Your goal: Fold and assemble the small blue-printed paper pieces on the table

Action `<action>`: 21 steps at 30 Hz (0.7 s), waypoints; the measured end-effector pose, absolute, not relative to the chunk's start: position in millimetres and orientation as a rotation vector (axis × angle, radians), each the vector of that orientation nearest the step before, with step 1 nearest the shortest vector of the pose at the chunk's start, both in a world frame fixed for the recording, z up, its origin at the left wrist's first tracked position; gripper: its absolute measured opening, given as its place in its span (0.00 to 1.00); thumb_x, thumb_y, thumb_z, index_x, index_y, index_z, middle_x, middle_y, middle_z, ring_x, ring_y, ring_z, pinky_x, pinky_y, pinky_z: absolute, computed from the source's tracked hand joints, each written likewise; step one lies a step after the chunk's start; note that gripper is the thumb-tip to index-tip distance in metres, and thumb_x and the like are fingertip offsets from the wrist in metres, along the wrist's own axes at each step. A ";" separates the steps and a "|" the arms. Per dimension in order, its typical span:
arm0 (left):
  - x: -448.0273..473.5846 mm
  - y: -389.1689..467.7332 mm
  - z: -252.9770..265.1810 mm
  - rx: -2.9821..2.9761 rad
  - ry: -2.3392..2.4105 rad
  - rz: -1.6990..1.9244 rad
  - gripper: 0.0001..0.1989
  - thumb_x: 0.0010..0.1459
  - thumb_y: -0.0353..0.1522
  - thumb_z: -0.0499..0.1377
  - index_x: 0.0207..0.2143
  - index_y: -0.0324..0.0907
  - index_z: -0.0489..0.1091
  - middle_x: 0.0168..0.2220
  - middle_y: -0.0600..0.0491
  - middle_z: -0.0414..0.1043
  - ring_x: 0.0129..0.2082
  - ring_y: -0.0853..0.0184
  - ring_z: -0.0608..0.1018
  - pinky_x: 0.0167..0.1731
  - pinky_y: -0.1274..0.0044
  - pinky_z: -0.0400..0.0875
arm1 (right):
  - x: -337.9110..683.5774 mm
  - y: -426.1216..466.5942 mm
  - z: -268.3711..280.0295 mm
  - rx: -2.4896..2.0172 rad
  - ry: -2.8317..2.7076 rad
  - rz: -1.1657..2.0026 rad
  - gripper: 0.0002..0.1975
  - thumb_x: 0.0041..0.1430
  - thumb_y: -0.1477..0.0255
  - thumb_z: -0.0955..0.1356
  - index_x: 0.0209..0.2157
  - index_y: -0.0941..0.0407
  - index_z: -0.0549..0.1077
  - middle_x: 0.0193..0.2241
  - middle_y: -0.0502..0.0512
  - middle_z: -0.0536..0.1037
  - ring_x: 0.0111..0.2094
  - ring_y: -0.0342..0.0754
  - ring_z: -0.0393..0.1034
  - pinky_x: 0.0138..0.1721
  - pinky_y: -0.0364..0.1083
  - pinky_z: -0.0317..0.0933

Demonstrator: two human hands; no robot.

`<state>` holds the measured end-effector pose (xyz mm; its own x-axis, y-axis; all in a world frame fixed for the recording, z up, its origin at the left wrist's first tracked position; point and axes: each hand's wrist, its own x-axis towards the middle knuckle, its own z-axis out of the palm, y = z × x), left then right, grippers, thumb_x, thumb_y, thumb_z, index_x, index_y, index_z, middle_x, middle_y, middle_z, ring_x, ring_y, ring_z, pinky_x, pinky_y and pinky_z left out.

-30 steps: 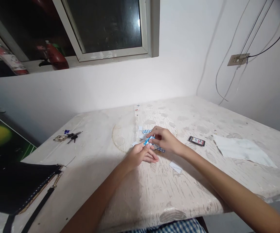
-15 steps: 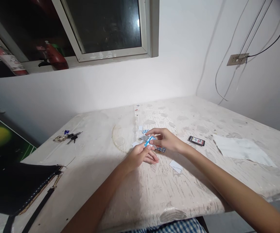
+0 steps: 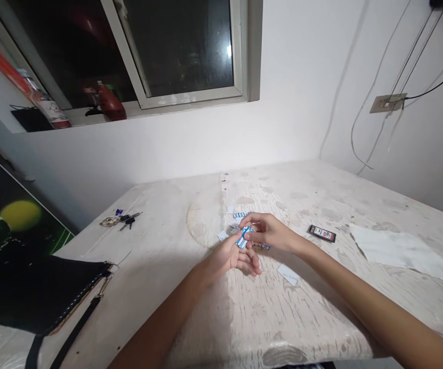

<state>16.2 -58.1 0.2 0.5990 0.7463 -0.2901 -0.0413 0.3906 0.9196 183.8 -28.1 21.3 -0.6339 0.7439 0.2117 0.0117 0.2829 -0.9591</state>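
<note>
Small white paper pieces with blue printed lines (image 3: 243,241) are held between both hands above the table; I cannot tell how many lie together. My left hand (image 3: 227,254) grips them from below with thumb and forefinger, its other fingers loosely curled, palm up. From the right, my right hand (image 3: 273,233) pinches their upper edge, thumb on the front and fingers behind. Just behind the hands lie more blue-outlined pieces (image 3: 240,215) and a plain white scrap (image 3: 222,236), partly hidden. A white card with faint print (image 3: 288,274) lies in front of my right wrist.
A dark stick-shaped module with a label (image 3: 321,233) and a white sheet (image 3: 402,251) lie to the right. Keys (image 3: 127,220) and a black bag (image 3: 40,292) are on the left. A wall and window (image 3: 183,51) stand behind the table (image 3: 160,210).
The view has shifted, so everything appears farther right and lower. The held pieces have turned more upright, and both hands still grip them.
</note>
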 end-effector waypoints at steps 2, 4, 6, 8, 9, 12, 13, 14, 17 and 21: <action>17.4 -57.6 -0.4 1.046 0.796 0.585 0.25 0.54 0.52 0.45 0.26 0.38 0.62 0.23 0.45 0.71 0.25 0.61 0.76 0.29 0.71 0.68 | 183.8 -27.0 20.0 -0.676 -1.902 1.401 0.09 0.51 0.73 0.67 0.37 0.58 0.69 0.21 0.49 0.71 0.22 0.41 0.66 0.20 0.40 0.54; 17.7 -57.9 0.0 1.023 0.799 0.604 0.23 0.54 0.50 0.46 0.27 0.38 0.62 0.24 0.46 0.71 0.24 0.61 0.76 0.28 0.70 0.68 | 184.5 -25.9 19.7 -0.669 -1.924 1.426 0.09 0.51 0.71 0.67 0.36 0.59 0.69 0.21 0.49 0.71 0.22 0.41 0.66 0.21 0.40 0.55; 17.2 -58.7 0.9 0.994 0.778 0.626 0.20 0.54 0.47 0.48 0.29 0.37 0.63 0.24 0.47 0.70 0.23 0.62 0.75 0.28 0.70 0.68 | 185.6 -25.3 20.2 -0.673 -1.937 1.463 0.10 0.52 0.70 0.67 0.36 0.59 0.69 0.19 0.48 0.70 0.21 0.41 0.65 0.22 0.40 0.55; 16.2 -59.4 1.8 0.942 0.731 0.628 0.18 0.55 0.44 0.48 0.31 0.37 0.64 0.21 0.52 0.65 0.19 0.68 0.70 0.26 0.72 0.67 | 186.4 -25.1 20.3 -0.688 -1.954 1.464 0.10 0.52 0.70 0.68 0.36 0.59 0.70 0.18 0.47 0.68 0.20 0.40 0.63 0.21 0.40 0.55; 15.8 -59.5 2.0 0.900 0.706 0.619 0.17 0.55 0.42 0.49 0.32 0.37 0.65 0.19 0.55 0.62 0.16 0.71 0.66 0.25 0.73 0.66 | 186.4 -25.3 19.9 -0.698 -1.968 1.451 0.09 0.52 0.70 0.68 0.36 0.59 0.70 0.18 0.47 0.67 0.20 0.40 0.62 0.21 0.40 0.54; 16.1 -59.0 1.7 0.743 0.666 0.583 0.14 0.55 0.39 0.48 0.29 0.38 0.64 0.17 0.60 0.51 0.13 0.76 0.55 0.18 0.79 0.61 | 183.8 -26.2 16.7 -0.729 -1.984 1.382 0.09 0.52 0.72 0.68 0.37 0.59 0.70 0.20 0.47 0.67 0.22 0.40 0.63 0.22 0.40 0.55; 16.7 -58.6 1.5 0.703 0.656 0.577 0.13 0.55 0.38 0.48 0.27 0.39 0.63 0.16 0.61 0.49 0.13 0.77 0.53 0.16 0.80 0.58 | 182.3 -26.5 15.5 -0.738 -1.972 1.360 0.11 0.51 0.72 0.68 0.38 0.58 0.70 0.21 0.48 0.68 0.23 0.41 0.64 0.23 0.40 0.56; 17.4 -58.1 1.5 0.675 0.647 0.579 0.12 0.55 0.37 0.48 0.25 0.39 0.62 0.16 0.61 0.48 0.12 0.77 0.52 0.15 0.81 0.55 | 181.0 -26.6 14.6 -0.744 -1.950 1.350 0.12 0.51 0.73 0.68 0.40 0.58 0.69 0.23 0.48 0.69 0.24 0.41 0.65 0.23 0.40 0.57; 19.3 -56.8 3.9 0.608 0.624 0.631 0.11 0.55 0.34 0.47 0.24 0.39 0.62 0.15 0.61 0.44 0.12 0.77 0.50 0.13 0.83 0.50 | 180.3 -23.4 14.8 -0.776 -1.861 1.339 0.17 0.52 0.71 0.68 0.44 0.57 0.65 0.31 0.52 0.70 0.26 0.42 0.66 0.24 0.41 0.59; 17.6 -56.2 14.5 0.491 0.611 0.788 0.13 0.57 0.32 0.45 0.24 0.37 0.63 0.15 0.61 0.42 0.12 0.77 0.51 0.13 0.83 0.51 | 191.5 -10.6 18.2 -1.019 -1.869 0.931 0.13 0.57 0.69 0.63 0.44 0.58 0.67 0.33 0.54 0.71 0.26 0.41 0.64 0.27 0.43 0.59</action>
